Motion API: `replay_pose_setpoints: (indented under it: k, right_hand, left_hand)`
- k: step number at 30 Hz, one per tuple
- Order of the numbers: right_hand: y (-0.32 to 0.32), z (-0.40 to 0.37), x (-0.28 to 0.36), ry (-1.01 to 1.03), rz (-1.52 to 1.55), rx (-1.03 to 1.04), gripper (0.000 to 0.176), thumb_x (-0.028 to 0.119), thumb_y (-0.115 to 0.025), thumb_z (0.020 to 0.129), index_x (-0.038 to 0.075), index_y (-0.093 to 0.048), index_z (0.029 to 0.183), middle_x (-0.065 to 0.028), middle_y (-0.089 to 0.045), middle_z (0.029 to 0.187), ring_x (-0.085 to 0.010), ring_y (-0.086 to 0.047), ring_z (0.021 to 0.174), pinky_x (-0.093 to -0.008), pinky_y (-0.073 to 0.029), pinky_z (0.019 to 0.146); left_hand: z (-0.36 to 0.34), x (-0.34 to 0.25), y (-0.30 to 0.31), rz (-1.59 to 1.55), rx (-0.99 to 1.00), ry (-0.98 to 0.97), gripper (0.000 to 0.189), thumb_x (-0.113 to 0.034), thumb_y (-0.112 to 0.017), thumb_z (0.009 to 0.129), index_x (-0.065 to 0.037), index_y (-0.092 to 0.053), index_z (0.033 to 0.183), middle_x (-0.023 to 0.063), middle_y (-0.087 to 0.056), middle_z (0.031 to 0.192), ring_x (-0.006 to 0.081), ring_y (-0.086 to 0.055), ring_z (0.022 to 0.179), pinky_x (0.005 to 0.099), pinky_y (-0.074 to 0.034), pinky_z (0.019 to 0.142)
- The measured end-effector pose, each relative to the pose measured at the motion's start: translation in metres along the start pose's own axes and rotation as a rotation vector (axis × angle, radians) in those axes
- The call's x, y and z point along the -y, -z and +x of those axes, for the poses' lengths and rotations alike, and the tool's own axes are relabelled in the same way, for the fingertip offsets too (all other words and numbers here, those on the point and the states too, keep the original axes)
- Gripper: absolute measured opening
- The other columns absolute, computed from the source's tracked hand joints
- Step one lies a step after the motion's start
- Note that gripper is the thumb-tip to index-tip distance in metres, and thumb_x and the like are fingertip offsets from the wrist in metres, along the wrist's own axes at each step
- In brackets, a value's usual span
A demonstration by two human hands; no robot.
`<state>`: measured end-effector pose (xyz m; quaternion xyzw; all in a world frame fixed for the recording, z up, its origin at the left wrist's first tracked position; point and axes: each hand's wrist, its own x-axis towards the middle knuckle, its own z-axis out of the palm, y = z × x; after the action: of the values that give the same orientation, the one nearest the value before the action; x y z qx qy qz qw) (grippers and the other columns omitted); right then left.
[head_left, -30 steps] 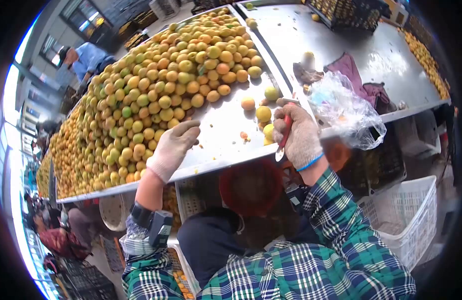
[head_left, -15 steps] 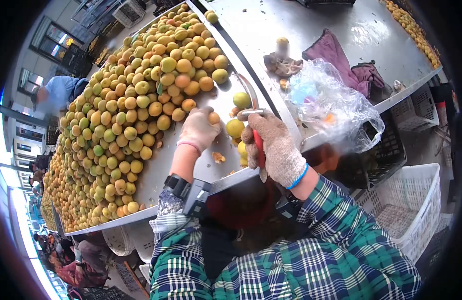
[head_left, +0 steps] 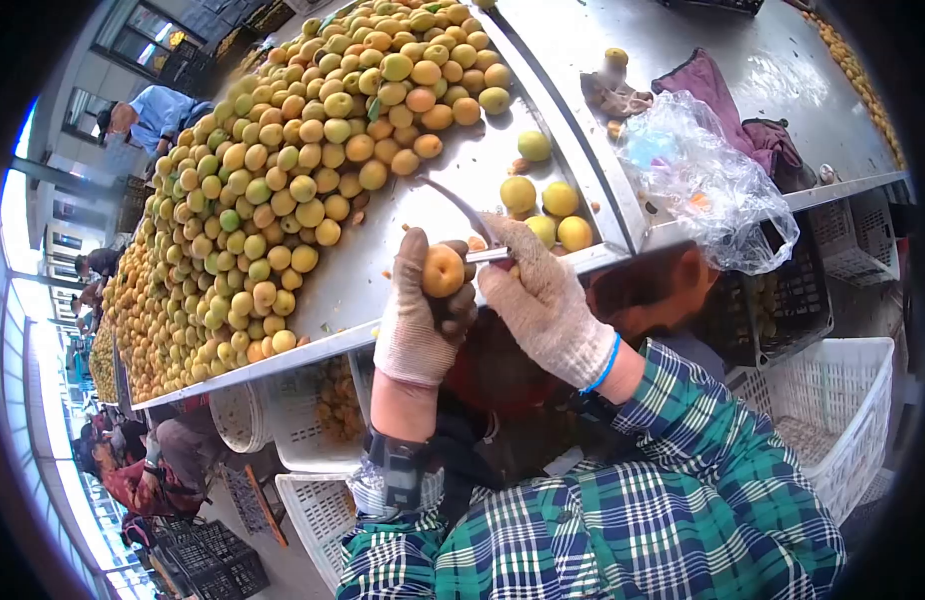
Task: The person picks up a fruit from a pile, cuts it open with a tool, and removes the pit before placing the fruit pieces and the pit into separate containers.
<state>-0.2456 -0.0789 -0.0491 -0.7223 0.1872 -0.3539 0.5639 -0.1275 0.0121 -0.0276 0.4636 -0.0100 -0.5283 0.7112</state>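
My left hand (head_left: 423, 315), in a white glove with dark, stained fingers, is closed around an orange-yellow apricot (head_left: 444, 271) over the table's front edge. Close beside it on the right, my right hand (head_left: 545, 300), in a stained knit glove, is closed on a curved knife (head_left: 457, 204). Its thin blade sticks out up and to the left, and a short metal part lies near the apricot; the handle is hidden in the fist. Several yellow-green apricots (head_left: 518, 194) sit apart on the metal table just beyond my right hand.
A big heap of apricots (head_left: 253, 200) covers the metal table's left side. On the right table lie a clear plastic bag (head_left: 713, 190) and a purple cloth (head_left: 705, 100). White crates (head_left: 843, 400) stand below, right and left. Another person in blue (head_left: 155, 112) is behind the heap.
My left hand has drawn back from the table toward me, bringing the apricot up beside my right hand. The knife has turned, its blade now pointing further left. The view has shifted slightly.
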Motion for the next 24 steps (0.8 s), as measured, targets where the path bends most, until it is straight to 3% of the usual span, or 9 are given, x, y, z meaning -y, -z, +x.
replay_pose_setpoints:
  k: [3,4,10,13,14,16,17,19,24]
  right_hand:
    - [-0.006,-0.010,0.009,-0.058,-0.087,0.071,0.053,0.016,-0.055,0.086,0.009,-0.039,0.136,-0.0215,-0.063,0.096,-0.0391,-0.063,0.086,-0.0442,-0.051,0.073]
    - [-0.011,-0.012,0.008,-0.047,-0.186,0.080,0.060,0.016,-0.055,0.083,0.010,-0.035,0.139,-0.0223,-0.063,0.098,-0.0407,-0.062,0.087,-0.0466,-0.051,0.075]
    - [-0.030,-0.011,0.000,-0.054,-0.287,0.054,0.062,0.017,-0.055,0.083,0.011,-0.033,0.140,-0.0231,-0.063,0.098,-0.0419,-0.062,0.085,-0.0493,-0.051,0.074]
    - [-0.038,-0.006,0.001,-0.084,-0.291,0.079,0.063,0.017,-0.055,0.083,0.010,-0.031,0.141,-0.0234,-0.063,0.097,-0.0424,-0.062,0.084,-0.0500,-0.050,0.073]
    - [-0.042,-0.006,0.000,-0.043,-0.331,0.048,0.063,0.016,-0.055,0.083,0.009,-0.031,0.141,-0.0226,-0.064,0.094,-0.0423,-0.063,0.084,-0.0499,-0.051,0.073]
    - [-0.046,-0.005,0.002,-0.013,-0.383,0.038,0.064,0.014,-0.056,0.082,0.006,-0.031,0.141,-0.0213,-0.065,0.089,-0.0411,-0.063,0.079,-0.0488,-0.051,0.070]
    - [-0.048,-0.006,0.002,-0.016,-0.382,0.042,0.064,0.014,-0.056,0.082,0.006,-0.031,0.141,-0.0213,-0.065,0.089,-0.0411,-0.063,0.079,-0.0488,-0.051,0.070]
    - [-0.048,-0.007,0.002,-0.019,-0.365,0.039,0.065,0.004,-0.056,0.080,0.007,-0.032,0.140,-0.0256,-0.058,0.113,-0.0401,-0.063,0.094,-0.0415,-0.052,0.078]
    - [-0.053,-0.015,-0.002,0.001,-0.400,0.000,0.066,0.005,-0.060,0.079,0.006,-0.034,0.139,-0.0214,-0.062,0.107,-0.0379,-0.065,0.087,-0.0410,-0.053,0.073]
  left_hand:
    - [-0.004,0.013,0.002,-0.046,-0.112,-0.041,0.048,-0.054,-0.058,0.088,-0.008,-0.059,0.101,0.0026,-0.056,0.075,0.0051,-0.046,0.053,0.0156,-0.033,0.040]
    - [-0.001,0.016,0.004,-0.053,-0.102,-0.081,0.048,-0.053,-0.059,0.088,-0.008,-0.058,0.102,0.0026,-0.057,0.079,0.0072,-0.052,0.059,0.0170,-0.040,0.046]
    - [0.003,0.019,0.013,0.027,-0.073,-0.234,0.050,-0.051,-0.057,0.091,-0.004,-0.059,0.107,0.0029,-0.060,0.091,0.0118,-0.059,0.078,0.0243,-0.050,0.067]
    - [0.005,0.023,0.021,0.151,-0.128,-0.362,0.047,-0.047,-0.046,0.097,-0.002,-0.058,0.106,0.0080,-0.058,0.096,0.0180,-0.057,0.089,0.0309,-0.047,0.078]
    - [0.007,0.023,0.026,0.148,-0.135,-0.372,0.047,-0.047,-0.046,0.097,-0.002,-0.058,0.106,0.0080,-0.058,0.096,0.0180,-0.057,0.089,0.0309,-0.047,0.078]
    - [0.008,0.022,0.033,0.564,-0.203,-0.673,0.052,-0.052,-0.047,0.095,-0.001,-0.058,0.099,0.0063,-0.059,0.088,0.0155,-0.057,0.081,0.0294,-0.047,0.077]
    - [0.007,0.022,0.036,0.564,-0.208,-0.670,0.052,-0.052,-0.047,0.095,-0.001,-0.058,0.099,0.0063,-0.059,0.088,0.0155,-0.057,0.081,0.0294,-0.047,0.077]
    - [0.004,0.023,0.033,0.900,-0.266,-0.863,0.033,-0.029,-0.033,0.103,-0.004,-0.056,0.102,0.0144,-0.053,0.094,0.0257,-0.054,0.086,0.0378,-0.044,0.080]
    - [-0.004,0.028,0.028,0.771,-0.325,-0.862,0.032,-0.029,-0.038,0.102,-0.002,-0.056,0.099,0.0121,-0.053,0.092,0.0229,-0.055,0.084,0.0350,-0.044,0.078]
